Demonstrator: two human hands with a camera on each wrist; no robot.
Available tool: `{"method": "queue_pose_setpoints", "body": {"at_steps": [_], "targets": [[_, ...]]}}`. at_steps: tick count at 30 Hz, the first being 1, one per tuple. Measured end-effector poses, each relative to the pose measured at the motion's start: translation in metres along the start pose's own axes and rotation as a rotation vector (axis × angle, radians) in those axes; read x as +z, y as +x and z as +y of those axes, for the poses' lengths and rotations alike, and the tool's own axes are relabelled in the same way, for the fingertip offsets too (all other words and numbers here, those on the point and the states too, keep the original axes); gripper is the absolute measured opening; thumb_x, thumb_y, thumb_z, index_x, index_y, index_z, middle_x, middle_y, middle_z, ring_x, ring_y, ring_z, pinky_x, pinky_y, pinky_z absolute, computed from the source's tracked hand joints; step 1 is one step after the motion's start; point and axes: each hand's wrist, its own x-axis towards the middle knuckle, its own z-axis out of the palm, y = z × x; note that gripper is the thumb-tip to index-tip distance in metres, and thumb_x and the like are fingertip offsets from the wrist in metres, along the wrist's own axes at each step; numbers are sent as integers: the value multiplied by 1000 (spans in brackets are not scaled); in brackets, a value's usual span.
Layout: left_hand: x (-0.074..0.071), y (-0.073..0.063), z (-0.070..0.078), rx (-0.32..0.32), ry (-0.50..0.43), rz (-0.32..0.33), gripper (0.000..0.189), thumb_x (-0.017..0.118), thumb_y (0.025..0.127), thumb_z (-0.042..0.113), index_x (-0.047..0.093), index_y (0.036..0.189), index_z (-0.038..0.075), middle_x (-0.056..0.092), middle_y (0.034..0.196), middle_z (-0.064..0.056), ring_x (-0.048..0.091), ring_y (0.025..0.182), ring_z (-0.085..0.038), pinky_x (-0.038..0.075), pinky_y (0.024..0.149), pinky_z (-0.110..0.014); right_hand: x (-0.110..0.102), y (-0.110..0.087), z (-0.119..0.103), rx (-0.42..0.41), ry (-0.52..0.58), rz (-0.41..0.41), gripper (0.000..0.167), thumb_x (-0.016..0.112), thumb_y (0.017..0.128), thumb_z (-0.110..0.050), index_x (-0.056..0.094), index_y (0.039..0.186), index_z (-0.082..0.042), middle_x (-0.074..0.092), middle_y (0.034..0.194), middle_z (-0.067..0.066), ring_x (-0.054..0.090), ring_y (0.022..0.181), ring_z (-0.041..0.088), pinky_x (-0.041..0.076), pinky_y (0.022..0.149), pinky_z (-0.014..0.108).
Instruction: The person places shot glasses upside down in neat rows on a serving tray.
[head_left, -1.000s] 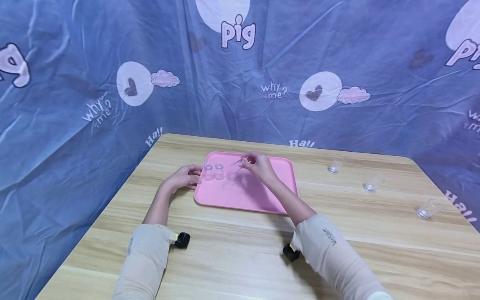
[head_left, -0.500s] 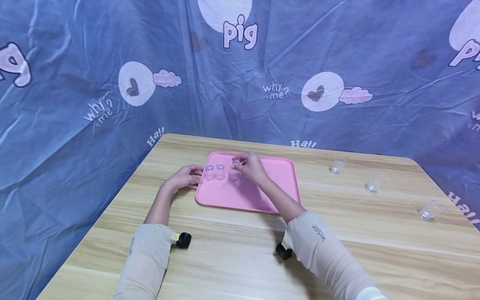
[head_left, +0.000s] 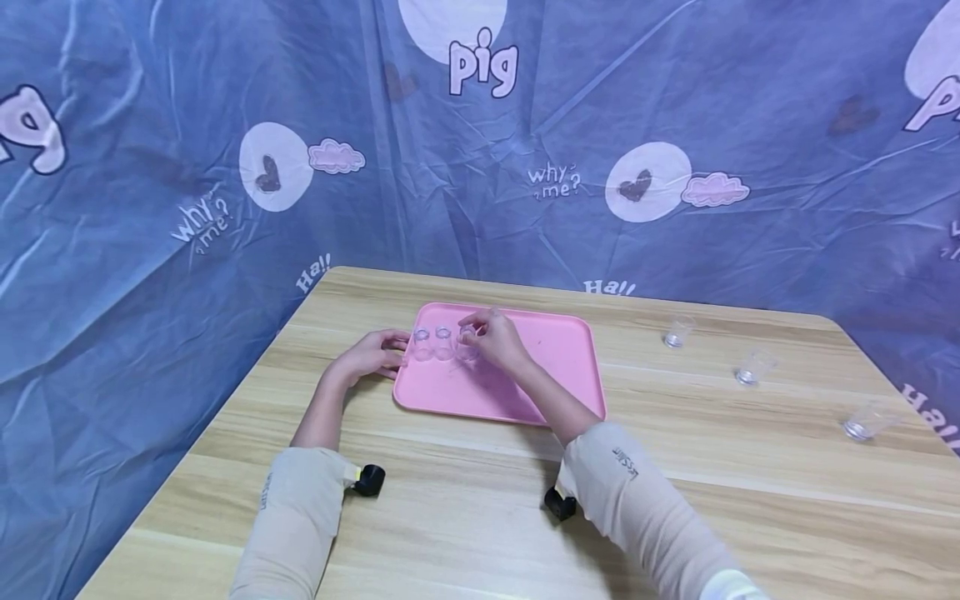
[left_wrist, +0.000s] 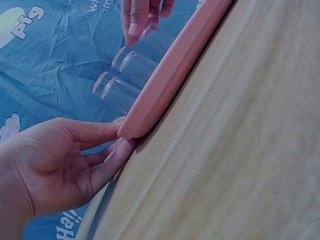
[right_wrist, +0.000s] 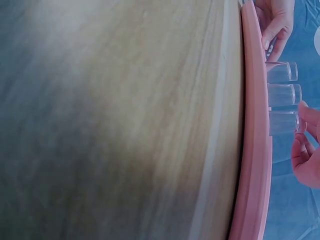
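My left hand (head_left: 366, 356) holds the left edge of a pink tray (head_left: 551, 358), thumb above the rim and fingers beneath it, as the left wrist view shows. Over the tray, my right hand (head_left: 497, 340) pinches the upper end of a clear glass (right_wrist: 283, 123), which stands upside down on the tray. Beside it, to the left, two more clear glasses stand upside down in the same row: a middle glass (right_wrist: 284, 94) and an end glass (right_wrist: 281, 72) nearest my left hand. The right fingers partly cover the pinched glass in the head view.
Three clear glasses stand upright on the wooden table (head_left: 465, 500) right of the tray: a far one (head_left: 678, 332), a middle one (head_left: 754, 367) and a near one (head_left: 867, 421). A blue printed cloth (head_left: 465, 192) hangs behind the table.
My right hand has moved left and lower over the tray, bringing the glass into line beside the other two. My left hand has stayed at the tray's edge.
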Motion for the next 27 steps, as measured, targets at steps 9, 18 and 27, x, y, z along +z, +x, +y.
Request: {"method": "queue_pose_setpoints", "body": {"at_steps": [9,18,27], "targets": [[0,1,-1,0,-7,1,52,50,86,-9,31,134,-12,43,121,-28,59,77,-17,56,72,-34,2,1,1,23,-20,-8,21,71,78,-7,70,99,-3,54,88,7,55,80,19,48,68,25],[0,2,-1,1,-5,-5,53,50,86,-9,31,134,-12,43,122,-28,59,77,-17,56,72,-34,4,1,2,40,-18,-20,21,70,78,-6,70,100,-4,54,90,8,54,82,19,48,69,25],[0,2,0,-6,-2,-1,53,50,85,-8,31,134,-12,42,121,-28,58,78,-17,56,72,-34,4,2,0,37,-43,-27,21,70,79,-8,70,100,-5,54,88,6,54,80,18,48,68,25]]}}
